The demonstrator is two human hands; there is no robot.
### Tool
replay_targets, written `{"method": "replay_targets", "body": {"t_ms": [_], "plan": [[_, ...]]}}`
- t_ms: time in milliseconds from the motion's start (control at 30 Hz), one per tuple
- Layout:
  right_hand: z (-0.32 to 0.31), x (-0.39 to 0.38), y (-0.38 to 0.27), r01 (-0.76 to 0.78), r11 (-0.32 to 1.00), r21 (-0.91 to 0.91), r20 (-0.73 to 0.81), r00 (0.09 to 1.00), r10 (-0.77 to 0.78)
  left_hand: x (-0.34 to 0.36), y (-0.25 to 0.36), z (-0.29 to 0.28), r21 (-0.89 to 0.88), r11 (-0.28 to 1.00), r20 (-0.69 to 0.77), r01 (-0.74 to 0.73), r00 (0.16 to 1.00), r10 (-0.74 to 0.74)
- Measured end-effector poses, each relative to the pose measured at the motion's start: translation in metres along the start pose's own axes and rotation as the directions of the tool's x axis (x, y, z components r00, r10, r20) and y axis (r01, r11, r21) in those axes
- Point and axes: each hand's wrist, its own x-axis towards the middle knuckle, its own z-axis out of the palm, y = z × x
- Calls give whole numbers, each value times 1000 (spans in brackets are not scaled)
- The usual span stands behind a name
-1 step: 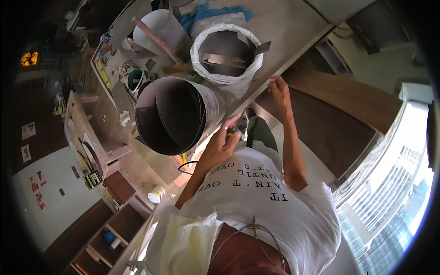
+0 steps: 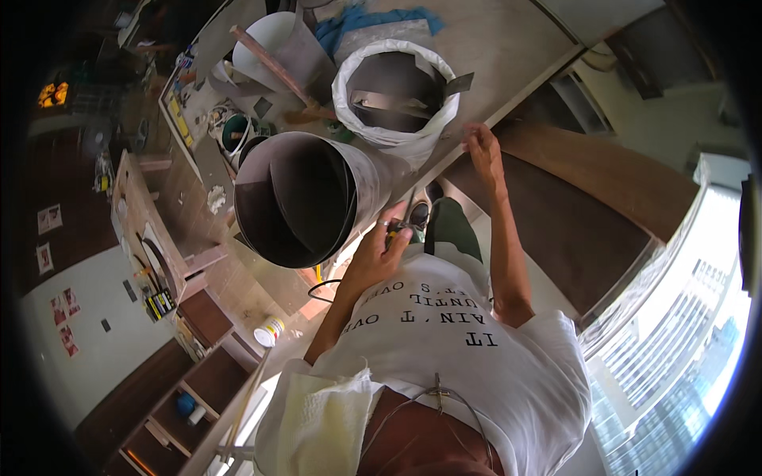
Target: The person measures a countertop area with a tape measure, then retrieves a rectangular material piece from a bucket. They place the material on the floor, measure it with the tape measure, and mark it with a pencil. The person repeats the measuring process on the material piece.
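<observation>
My left hand (image 2: 375,258), a ring on one finger, is low in front of my shirt with its fingers closed around a small dark tool (image 2: 394,235) with green and yellow bits. Most of that tool is hidden, so its kind is unclear. Just left of this hand stands a large roll of dark sheet material (image 2: 371,184), pale on its outside. My right hand (image 2: 485,151) is at the edge of the work table (image 2: 508,101), fingers curled with their tips against or very near the edge; anything between them is hidden.
A round bin lined with a white sack (image 2: 348,116) holds offcuts beyond the roll. Further back are a pale cylinder (image 2: 266,44), a reddish wooden stick (image 2: 270,63) and a blue cloth (image 2: 381,20). Dark brown panels (image 2: 548,214) lie right of my right arm. A white tub (image 2: 268,333) stands lower left.
My left hand has turned slightly and the tool shows less between its fingers; a shoe now shows more clearly beyond it. The right hand has shifted very slightly up along the table edge.
</observation>
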Motion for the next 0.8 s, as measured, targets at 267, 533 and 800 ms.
{"method": "replay_targets", "body": {"t_ms": [267, 533, 800], "plan": [[74, 103, -2, -41, 999, 30, 293, 956, 31, 32, 13, 8, -121, 957, -138, 262, 951, -278], [194, 155, 107, -13, 949, -316, 562, 803, 198, 60, 38, 18, -145, 858, -225, 494, 827, -514], [323, 148, 351, 363, 910, -199, 931, 360, 60, 69, 58, 20, -390, 755, -382, 527, 654, -653]]}}
